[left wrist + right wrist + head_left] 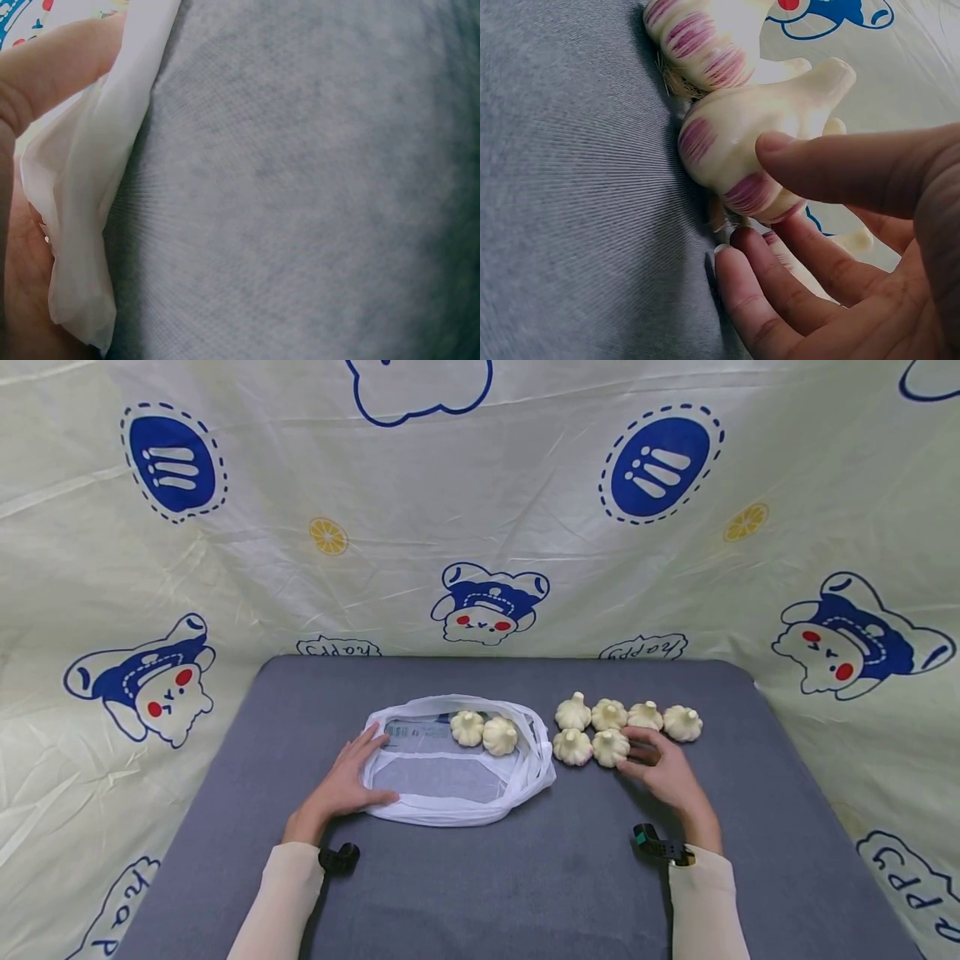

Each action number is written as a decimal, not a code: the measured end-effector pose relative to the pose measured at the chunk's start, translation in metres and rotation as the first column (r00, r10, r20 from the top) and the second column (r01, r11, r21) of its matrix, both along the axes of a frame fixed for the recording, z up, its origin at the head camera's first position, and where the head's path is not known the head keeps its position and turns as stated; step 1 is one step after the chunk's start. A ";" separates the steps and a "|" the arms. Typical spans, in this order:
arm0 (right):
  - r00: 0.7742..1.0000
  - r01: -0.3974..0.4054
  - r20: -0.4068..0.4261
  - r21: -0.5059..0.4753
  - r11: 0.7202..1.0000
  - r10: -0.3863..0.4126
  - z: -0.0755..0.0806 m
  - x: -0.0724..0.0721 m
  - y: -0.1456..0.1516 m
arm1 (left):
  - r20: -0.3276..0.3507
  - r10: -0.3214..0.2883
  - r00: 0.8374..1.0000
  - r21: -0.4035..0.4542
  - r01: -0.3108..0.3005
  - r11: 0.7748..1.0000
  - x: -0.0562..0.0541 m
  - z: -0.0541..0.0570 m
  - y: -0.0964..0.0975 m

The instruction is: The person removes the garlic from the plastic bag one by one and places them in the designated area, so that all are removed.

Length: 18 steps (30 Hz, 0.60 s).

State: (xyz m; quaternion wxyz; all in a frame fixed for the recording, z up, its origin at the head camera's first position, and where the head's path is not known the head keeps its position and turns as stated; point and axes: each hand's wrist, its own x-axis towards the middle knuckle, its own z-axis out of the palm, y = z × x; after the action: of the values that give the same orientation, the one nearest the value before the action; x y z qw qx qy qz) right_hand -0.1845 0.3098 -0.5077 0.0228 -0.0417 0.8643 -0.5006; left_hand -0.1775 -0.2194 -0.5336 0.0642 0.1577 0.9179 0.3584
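A white plastic bag lies on the table with its mouth spread wide. Two garlic bulbs sit inside it toward the back. My left hand rests at the bag's left rim, fingers spread and fairly straight, with the thumb over the front edge. In the left wrist view the bag's plastic hangs in front of my palm, hiding the thumb tip. My right hand grips a garlic bulb, the near-row one, thumb on one side and fingers on the other.
Right of the bag, another near-row garlic bulb stands beside the gripped one. Several more bulbs form a row behind, ending with a garlic bulb at the right. A patterned sheet hangs behind the grey table.
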 end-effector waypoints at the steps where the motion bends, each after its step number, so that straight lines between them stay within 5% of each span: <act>1: 1.000 0.002 -0.005 0.006 1.000 -0.002 0.002 0.001 -0.001 | -0.003 0.001 1.000 -0.005 -0.001 1.000 0.000 0.000 0.000; 10: 0.999 0.023 -0.050 0.113 0.993 -0.018 0.026 0.009 -0.005 | 0.001 -0.006 1.000 0.004 0.006 1.000 0.000 0.000 0.000; 18: 0.997 0.016 -0.074 0.109 0.994 -0.008 0.056 0.018 -0.020 | 0.008 -0.013 1.000 0.021 0.013 1.000 0.000 0.001 -0.001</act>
State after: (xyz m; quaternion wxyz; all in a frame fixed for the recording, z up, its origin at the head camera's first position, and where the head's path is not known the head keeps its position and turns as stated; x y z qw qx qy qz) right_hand -0.1666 0.2903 -0.4519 -0.0095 -0.0535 0.8910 -0.4507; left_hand -0.1778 -0.2208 -0.5325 0.0686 0.1630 0.9127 0.3684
